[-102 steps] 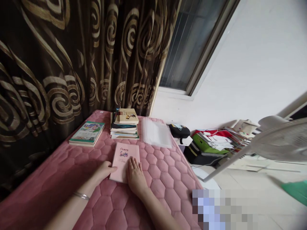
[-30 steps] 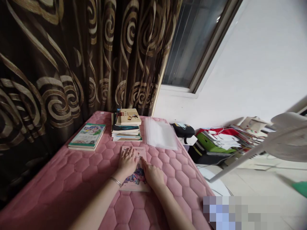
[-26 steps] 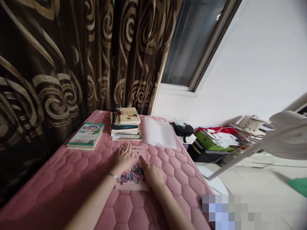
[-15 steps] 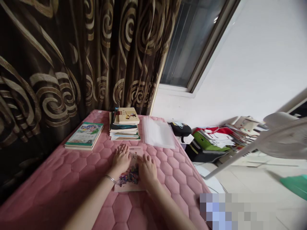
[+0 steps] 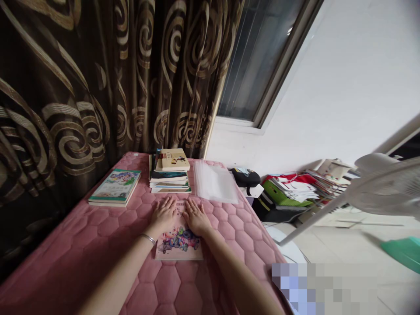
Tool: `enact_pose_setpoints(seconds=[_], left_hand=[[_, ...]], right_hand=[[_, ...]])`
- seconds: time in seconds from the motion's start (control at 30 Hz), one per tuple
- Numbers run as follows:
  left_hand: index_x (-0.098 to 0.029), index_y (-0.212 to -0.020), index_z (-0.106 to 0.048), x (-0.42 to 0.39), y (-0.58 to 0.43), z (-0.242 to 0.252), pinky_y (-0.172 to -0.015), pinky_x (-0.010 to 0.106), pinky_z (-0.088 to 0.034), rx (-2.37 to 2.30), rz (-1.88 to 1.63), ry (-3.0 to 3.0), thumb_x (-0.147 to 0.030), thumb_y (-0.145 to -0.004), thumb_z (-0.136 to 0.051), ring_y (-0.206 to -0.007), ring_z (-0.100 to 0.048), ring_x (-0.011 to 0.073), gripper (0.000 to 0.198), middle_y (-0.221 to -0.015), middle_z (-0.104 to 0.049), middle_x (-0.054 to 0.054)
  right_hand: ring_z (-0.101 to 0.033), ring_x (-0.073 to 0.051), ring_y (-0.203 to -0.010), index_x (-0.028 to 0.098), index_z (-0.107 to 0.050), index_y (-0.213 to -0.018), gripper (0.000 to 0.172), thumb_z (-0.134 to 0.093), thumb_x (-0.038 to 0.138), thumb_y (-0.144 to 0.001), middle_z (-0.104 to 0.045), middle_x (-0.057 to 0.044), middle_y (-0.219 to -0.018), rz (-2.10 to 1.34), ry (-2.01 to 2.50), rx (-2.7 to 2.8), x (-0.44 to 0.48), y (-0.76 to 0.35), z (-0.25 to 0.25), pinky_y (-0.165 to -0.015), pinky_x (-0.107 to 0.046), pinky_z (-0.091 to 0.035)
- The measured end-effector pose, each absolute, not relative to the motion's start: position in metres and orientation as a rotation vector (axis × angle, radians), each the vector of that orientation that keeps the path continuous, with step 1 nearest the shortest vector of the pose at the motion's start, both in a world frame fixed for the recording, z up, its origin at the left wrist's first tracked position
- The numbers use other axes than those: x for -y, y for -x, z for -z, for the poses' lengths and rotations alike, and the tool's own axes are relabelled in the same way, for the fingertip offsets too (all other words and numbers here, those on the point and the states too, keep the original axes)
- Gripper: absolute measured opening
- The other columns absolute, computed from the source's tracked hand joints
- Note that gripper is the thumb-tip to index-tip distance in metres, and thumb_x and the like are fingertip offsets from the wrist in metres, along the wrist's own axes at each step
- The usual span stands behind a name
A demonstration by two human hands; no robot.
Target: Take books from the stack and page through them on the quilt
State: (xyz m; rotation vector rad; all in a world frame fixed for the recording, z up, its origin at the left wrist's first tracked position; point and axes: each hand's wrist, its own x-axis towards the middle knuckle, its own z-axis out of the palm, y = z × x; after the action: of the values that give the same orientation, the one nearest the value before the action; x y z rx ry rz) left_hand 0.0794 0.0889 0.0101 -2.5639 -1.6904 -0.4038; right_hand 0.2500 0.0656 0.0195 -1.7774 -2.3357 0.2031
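A thin pink book (image 5: 179, 242) with a colourful picture on its cover lies flat on the pink quilted surface (image 5: 98, 245). My left hand (image 5: 162, 213) rests flat on the far left part of the cover, fingers stretched out. A silver bracelet (image 5: 148, 238) is on that wrist. Beside it, my right hand (image 5: 196, 216) lies flat on the far right part of the cover, fingers spread. Both palms press down on the book.
A stack of books (image 5: 169, 171) stands just beyond the hands, a green book (image 5: 116, 187) to its left, clear plastic sleeves (image 5: 214, 183) to its right. A dark patterned curtain (image 5: 82, 87) hangs behind. On the right are a white fan (image 5: 380, 188) and floor clutter (image 5: 288, 192).
The pink book now lies with its picture cover up. Both hands have slid toward the far end of the cover, uncovering the picture near me. My right hand moved up from the lower right edge.
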Motion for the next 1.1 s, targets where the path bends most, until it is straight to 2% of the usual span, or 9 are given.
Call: enact_pose_setpoints(seconds=[0.1, 0.2, 0.3, 0.43, 0.53, 0.7, 0.8, 1.1], left_hand=[[-0.014, -0.142, -0.041, -0.077, -0.084, -0.014, -0.114, 0.055, -0.021, 1.775, 0.4, 2.483, -0.029, -0.094, -0.027, -0.14, -0.03, 0.0268, 0.052, -0.15, -0.036, 0.011], [-0.007, -0.141, -0.041, -0.049, -0.092, -0.009, -0.115, 0.051, -0.023, 1.763, 0.435, 2.452, -0.033, -0.092, -0.033, -0.14, -0.03, 0.0295, 0.056, -0.149, -0.038, 0.016], [-0.011, -0.141, -0.042, -0.017, -0.089, 0.001, -0.115, 0.046, -0.026, 1.628, 0.477, 2.495, -0.03, -0.092, -0.035, -0.139, -0.033, 0.0258, 0.053, -0.149, -0.038, 0.012], [-0.018, -0.141, -0.042, 0.01, -0.064, 0.009, -0.112, 0.049, -0.029, 1.628, 0.472, 2.474, -0.029, -0.093, -0.033, -0.138, -0.036, 0.0258, 0.05, -0.15, -0.037, 0.008], [-0.017, -0.142, -0.04, 0.017, -0.051, 0.009, -0.111, 0.052, -0.03, 1.67, 0.459, 2.45, -0.029, -0.093, -0.034, -0.137, -0.037, 0.0273, 0.051, -0.15, -0.037, 0.009], [-0.016, -0.142, -0.041, 0.016, -0.052, 0.011, -0.111, 0.053, -0.03, 1.691, 0.497, 2.423, -0.026, -0.091, -0.035, -0.136, -0.039, 0.0288, 0.052, -0.149, -0.038, 0.011], [-0.017, -0.141, -0.043, 0.016, -0.053, 0.012, -0.111, 0.053, -0.03, 1.687, 0.505, 2.417, -0.022, -0.09, -0.034, -0.136, -0.039, 0.0284, 0.052, -0.149, -0.04, 0.01], [-0.018, -0.142, -0.041, 0.014, -0.051, 0.016, -0.111, 0.052, -0.032, 1.666, 0.539, 2.43, -0.027, -0.091, -0.035, -0.135, -0.04, 0.0279, 0.052, -0.15, -0.038, 0.009]], right_hand=[[-0.015, -0.021, -0.145, 0.011, -0.027, -0.148, 0.057, -0.02, 0.04, -0.099, -0.02, -0.01, -0.156, -0.192, 1.775, 2.319, -0.065, -0.248, -0.018, -0.117, -0.05, -0.009], [-0.014, -0.02, -0.145, 0.011, -0.026, -0.148, 0.057, -0.02, 0.04, -0.099, -0.02, -0.009, -0.156, -0.192, 1.785, 2.313, -0.065, -0.247, -0.017, -0.117, -0.049, -0.008], [-0.012, -0.019, -0.145, 0.011, -0.024, -0.149, 0.057, -0.019, 0.04, -0.1, -0.019, -0.008, -0.156, -0.212, 1.794, 2.321, -0.064, -0.247, -0.016, -0.117, -0.049, -0.006], [-0.011, -0.02, -0.145, 0.011, -0.023, -0.149, 0.058, -0.019, 0.04, -0.099, -0.017, -0.008, -0.157, -0.261, 1.803, 2.319, -0.065, -0.249, -0.019, -0.117, -0.048, -0.005], [-0.012, -0.021, -0.145, 0.012, -0.024, -0.149, 0.057, -0.019, 0.039, -0.099, -0.016, -0.008, -0.156, -0.256, 1.826, 2.317, -0.064, -0.246, -0.026, -0.117, -0.049, -0.005], [-0.012, -0.026, -0.145, 0.005, -0.027, -0.147, 0.057, -0.024, 0.034, -0.099, -0.018, -0.014, -0.155, -0.114, 1.838, 2.325, -0.029, -0.217, -0.033, -0.117, -0.051, -0.005], [-0.014, -0.021, -0.145, 0.01, -0.028, -0.148, 0.056, -0.016, 0.036, -0.1, -0.021, -0.01, -0.155, -0.155, 1.646, 2.418, 0.006, -0.204, -0.026, -0.118, -0.042, -0.011], [-0.013, -0.023, -0.144, 0.01, -0.022, -0.15, 0.059, -0.019, 0.041, -0.1, -0.015, -0.009, -0.155, -0.196, 1.809, 2.355, 0.038, -0.249, -0.021, -0.118, -0.047, -0.015]])
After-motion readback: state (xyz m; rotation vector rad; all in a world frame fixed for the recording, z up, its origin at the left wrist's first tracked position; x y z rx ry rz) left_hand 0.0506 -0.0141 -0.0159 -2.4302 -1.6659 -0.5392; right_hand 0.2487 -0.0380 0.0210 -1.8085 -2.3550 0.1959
